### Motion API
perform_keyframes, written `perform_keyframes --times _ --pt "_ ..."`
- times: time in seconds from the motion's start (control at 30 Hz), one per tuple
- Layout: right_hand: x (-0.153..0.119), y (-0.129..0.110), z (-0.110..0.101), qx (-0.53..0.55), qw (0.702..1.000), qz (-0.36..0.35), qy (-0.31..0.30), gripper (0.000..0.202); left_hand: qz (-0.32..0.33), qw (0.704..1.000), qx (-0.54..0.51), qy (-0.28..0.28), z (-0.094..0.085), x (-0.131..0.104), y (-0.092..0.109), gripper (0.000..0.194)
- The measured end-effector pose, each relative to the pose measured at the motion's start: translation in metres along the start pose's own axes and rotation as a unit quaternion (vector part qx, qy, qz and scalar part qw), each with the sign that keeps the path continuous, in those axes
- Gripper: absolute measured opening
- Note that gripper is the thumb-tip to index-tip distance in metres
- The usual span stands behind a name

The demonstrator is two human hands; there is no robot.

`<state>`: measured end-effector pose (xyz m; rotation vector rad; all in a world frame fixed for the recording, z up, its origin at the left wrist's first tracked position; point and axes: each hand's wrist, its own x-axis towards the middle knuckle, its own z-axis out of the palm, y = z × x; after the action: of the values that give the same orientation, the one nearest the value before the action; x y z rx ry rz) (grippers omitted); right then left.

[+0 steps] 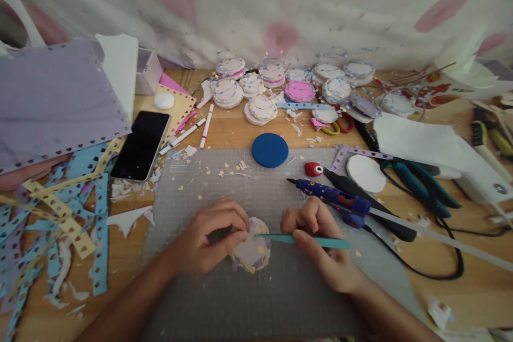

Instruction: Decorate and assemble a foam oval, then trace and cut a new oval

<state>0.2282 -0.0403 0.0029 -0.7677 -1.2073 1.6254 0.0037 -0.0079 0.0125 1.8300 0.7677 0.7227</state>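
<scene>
A pale round paper disc [256, 252], with small yellow and purple paper pieces around its rim, is between my hands over the grey cutting mat [192, 299]. The thumb and index finger of my left hand [216, 235] are pinched together at the disc's left edge; what is between them is hidden. My right hand [320, 243] is closed around teal tweezers [320, 241]. Their tips point left and reach the disc's upper right part. Beyond my hands lies a blue round disc [270, 150]. A blue hot glue gun [332, 195] with a glue stick rests right of my right hand.
Several layered paper discs [227, 93] line the back. A phone [141, 145] and punched paper strips [100, 235] lie left. Right are a red cap-like piece with an eye [313, 169], a white disc [366, 173], teal-handled pliers [425, 187] and a black cable [425, 277].
</scene>
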Motion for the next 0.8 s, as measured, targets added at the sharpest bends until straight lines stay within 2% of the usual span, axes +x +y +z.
perform_keyframes --times 0.63,0.8 --pt "-0.0001 -0.0015 0.0020 -0.020 1.000 -0.016 0.000 0.021 0.002 1.000 0.016 0.013 -0.0015 0.0003 0.0005 0.014" --pt "0.0000 -0.0010 0.0005 -0.015 0.999 -0.028 0.027 0.022 -0.005 1.000 0.020 -0.006 -0.0045 -0.0002 0.0004 0.016"
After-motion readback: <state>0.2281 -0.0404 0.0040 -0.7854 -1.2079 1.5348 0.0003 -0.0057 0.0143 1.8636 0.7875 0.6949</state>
